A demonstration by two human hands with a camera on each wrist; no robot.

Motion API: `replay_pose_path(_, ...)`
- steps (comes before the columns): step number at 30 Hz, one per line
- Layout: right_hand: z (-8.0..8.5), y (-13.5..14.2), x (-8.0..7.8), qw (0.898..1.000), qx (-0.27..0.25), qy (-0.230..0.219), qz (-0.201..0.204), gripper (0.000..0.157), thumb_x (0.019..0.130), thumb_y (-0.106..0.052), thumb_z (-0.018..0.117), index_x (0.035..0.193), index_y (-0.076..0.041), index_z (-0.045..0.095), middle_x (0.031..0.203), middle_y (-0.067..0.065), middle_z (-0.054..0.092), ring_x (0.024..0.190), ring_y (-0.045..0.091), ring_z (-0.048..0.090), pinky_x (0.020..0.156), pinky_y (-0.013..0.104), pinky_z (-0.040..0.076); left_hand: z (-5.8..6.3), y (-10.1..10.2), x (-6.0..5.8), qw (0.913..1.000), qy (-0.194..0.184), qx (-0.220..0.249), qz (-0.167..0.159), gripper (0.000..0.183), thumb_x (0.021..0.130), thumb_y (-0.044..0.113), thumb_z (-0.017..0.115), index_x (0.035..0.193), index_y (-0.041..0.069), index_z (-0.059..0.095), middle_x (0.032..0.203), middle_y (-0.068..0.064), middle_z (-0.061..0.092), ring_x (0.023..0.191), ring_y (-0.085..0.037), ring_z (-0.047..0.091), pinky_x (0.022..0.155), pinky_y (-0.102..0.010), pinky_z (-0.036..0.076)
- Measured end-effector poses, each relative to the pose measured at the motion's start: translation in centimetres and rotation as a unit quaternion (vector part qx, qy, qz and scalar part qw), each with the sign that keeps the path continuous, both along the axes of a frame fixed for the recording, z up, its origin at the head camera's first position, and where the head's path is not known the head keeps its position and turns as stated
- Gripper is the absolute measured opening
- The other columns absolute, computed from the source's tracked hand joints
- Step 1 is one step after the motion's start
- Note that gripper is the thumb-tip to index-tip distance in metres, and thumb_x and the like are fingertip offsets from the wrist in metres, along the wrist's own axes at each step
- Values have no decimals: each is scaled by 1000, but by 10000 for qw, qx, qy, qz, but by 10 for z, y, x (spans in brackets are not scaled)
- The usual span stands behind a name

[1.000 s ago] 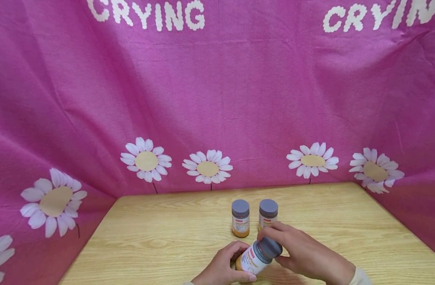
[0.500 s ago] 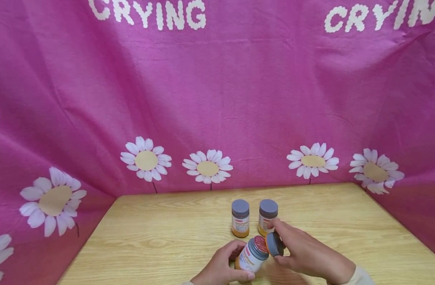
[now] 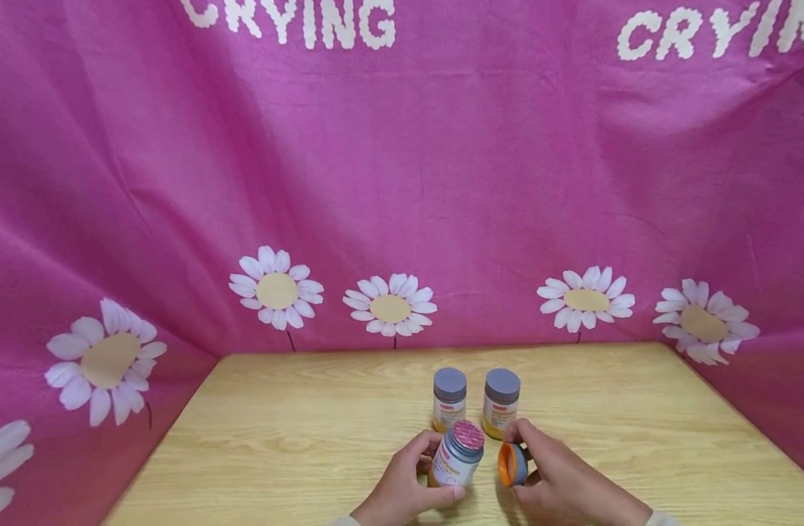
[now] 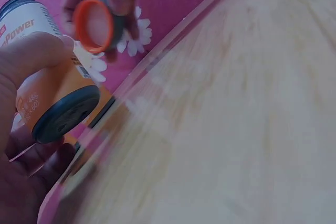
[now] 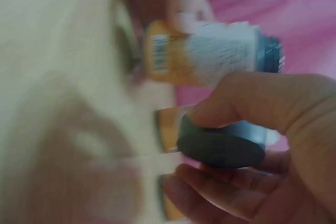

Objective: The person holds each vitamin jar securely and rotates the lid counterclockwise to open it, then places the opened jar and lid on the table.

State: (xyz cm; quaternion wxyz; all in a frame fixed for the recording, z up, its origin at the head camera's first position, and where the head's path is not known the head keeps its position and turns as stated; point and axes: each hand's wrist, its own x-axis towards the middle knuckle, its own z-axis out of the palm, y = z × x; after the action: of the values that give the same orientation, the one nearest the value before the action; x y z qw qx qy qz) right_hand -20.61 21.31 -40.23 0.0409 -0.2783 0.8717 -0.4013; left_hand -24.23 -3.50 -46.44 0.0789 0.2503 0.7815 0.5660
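Observation:
My left hand [image 3: 405, 482] grips a pill bottle [image 3: 456, 465] with a white and orange label, tilted slightly to the right above the table. Its mouth is uncapped and covered by a pinkish-red printed seal [image 3: 468, 435]. To the right, my right hand [image 3: 560, 475] pinches the grey cap [image 3: 512, 464] between thumb and fingers, its orange inside turned toward the bottle. Cap and bottle are apart. In the left wrist view the bottle's dark base [image 4: 67, 113] shows; in the right wrist view the cap [image 5: 221, 148] is seen from its grey top.
Two more capped bottles stand upright behind the hands, a left one [image 3: 449, 398] and a right one [image 3: 502, 402]. The left one is partly hidden by the held bottle. A wooden table [image 3: 297, 431] meets a pink cloth [image 3: 441, 183] with daisies at its back and sides.
The cap has come off the bottle and moved away to the right, turning its orange inside into view. The bottle has tipped more upright, and its seal now shows.

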Motion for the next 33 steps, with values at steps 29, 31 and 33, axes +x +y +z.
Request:
replay_pose_path(29, -37, 36, -16, 9914, 917, -927, 104, 57, 73, -39, 72, 117, -10, 52, 106, -4, 55, 87, 5, 49, 74, 20, 44, -12, -60, -63, 9520, 1355, -244, 2735, 56, 65, 33, 79, 110, 21, 48, 100, 7, 56, 88, -11, 53, 80, -34, 42)
replay_pose_path(31, -38, 37, -18, 9909, 968, -914, 179, 56, 72, -39, 73, 117, -12, 52, 105, -6, 55, 86, 4, 49, 74, 20, 44, -13, -61, -64, 9525, 1333, -356, 2714, 57, 65, 36, 78, 111, 20, 48, 100, 5, 57, 89, -12, 54, 79, -34, 43)
replay_pose_path(33, -39, 37, -21, 9912, 957, -869, 269, 54, 73, -38, 73, 116, -14, 52, 105, -7, 55, 86, 4, 49, 74, 20, 44, -13, -62, -65, 9534, 1290, -422, 2696, 58, 66, 38, 78, 111, 19, 47, 101, 4, 57, 91, -13, 54, 80, -34, 43)
